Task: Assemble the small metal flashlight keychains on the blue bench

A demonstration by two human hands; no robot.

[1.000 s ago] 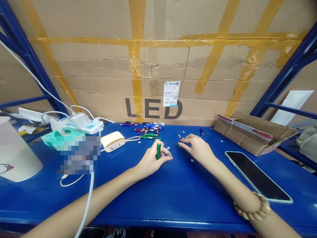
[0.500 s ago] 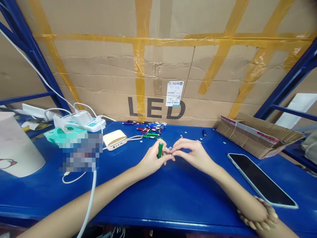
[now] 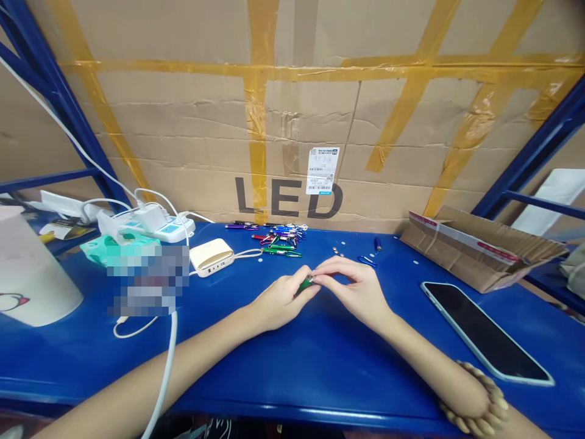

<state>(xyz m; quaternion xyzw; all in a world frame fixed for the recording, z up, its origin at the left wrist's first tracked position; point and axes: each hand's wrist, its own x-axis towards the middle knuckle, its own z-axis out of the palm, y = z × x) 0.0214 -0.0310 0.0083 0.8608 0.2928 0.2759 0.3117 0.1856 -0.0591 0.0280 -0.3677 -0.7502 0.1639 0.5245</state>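
My left hand (image 3: 286, 296) is closed round a small green flashlight tube (image 3: 304, 285), which leans toward the right, its lower part hidden by the fingers. My right hand (image 3: 356, 286) pinches thumb and forefinger at the tube's silvery upper end; whatever is between those fingertips is too small to make out. Just beyond the right hand lie a few small silvery button cells (image 3: 336, 250), a blue metal tube (image 3: 377, 244) and a blue carabiner clip (image 3: 367, 261). Farther back, several finished-looking mini flashlights with clips (image 3: 281, 238) lie in a colourful cluster.
On the right are a phone (image 3: 487, 332) and an open cardboard box (image 3: 479, 250). To the left stand a cream power bank (image 3: 212, 256), a power strip (image 3: 169, 228), a green wipes pack (image 3: 95, 251) and a white bin (image 3: 36, 274). A white cable (image 3: 168, 366) crosses my left forearm.
The green tube has tipped from upright to leaning right, its end now meeting my right fingertips. My hands have drawn together, and the button cells and blue clip show more fully.
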